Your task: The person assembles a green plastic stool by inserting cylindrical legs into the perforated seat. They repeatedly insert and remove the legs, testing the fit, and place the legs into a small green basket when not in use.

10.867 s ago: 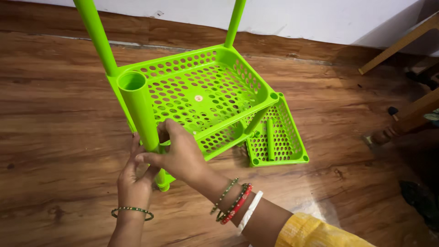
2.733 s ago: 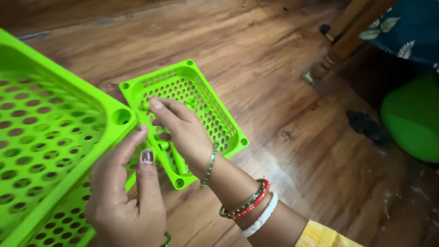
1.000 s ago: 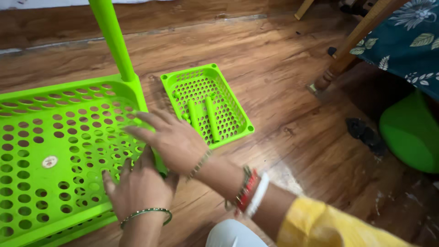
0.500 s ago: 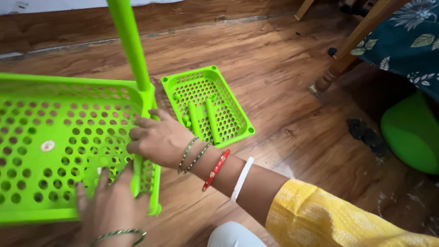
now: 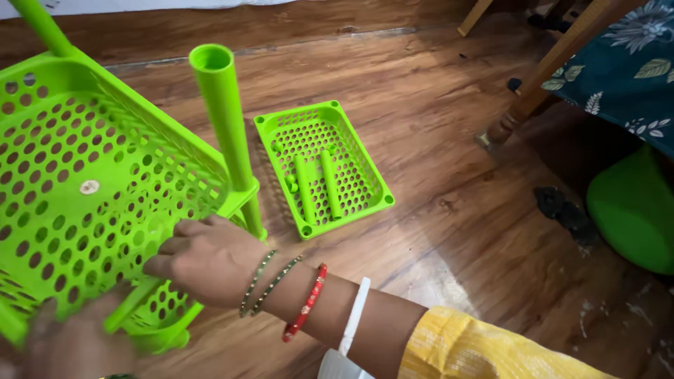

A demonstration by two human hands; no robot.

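A small bright green perforated tray (image 5: pixel 354 144) lies flat on the wooden floor (image 5: pixel 449 119) near the middle of the view, and inside it rest two short green tubes (image 5: pixel 317 188) side by side, running lengthwise, with a couple of small green caps beside their upper ends. To its 9 o'clock stands the large green perforated rack (image 5: pixel 91 189), tipped up on one edge so that its basket floor faces the camera; it holds nothing loose. An upright green pole (image 5: pixel 226 119) is seated in the rack's near corner socket, its hollow top open to view, and a second pole rises at 11 o'clock out of the picture. The right hand (image 5: pixel 207 260) grips the rack's lower rim just below that corner, fingers curled narrow around the plastic. The left hand (image 5: pixel 74 347), blurred at 7 o'clock, rests at the rack's bottom edge; whether its fingers clasp anything I cannot tell. At 3 o'clock sit a wooden furniture leg (image 5: pixel 533 91), a dark leaf-patterned cloth (image 5: pixel 625 77) and a round green object (image 5: pixel 635 210). Compared with half a second ago, the rack has swung up from lying nearly flat, the pole's whole length now shows, and the small tray has not moved.
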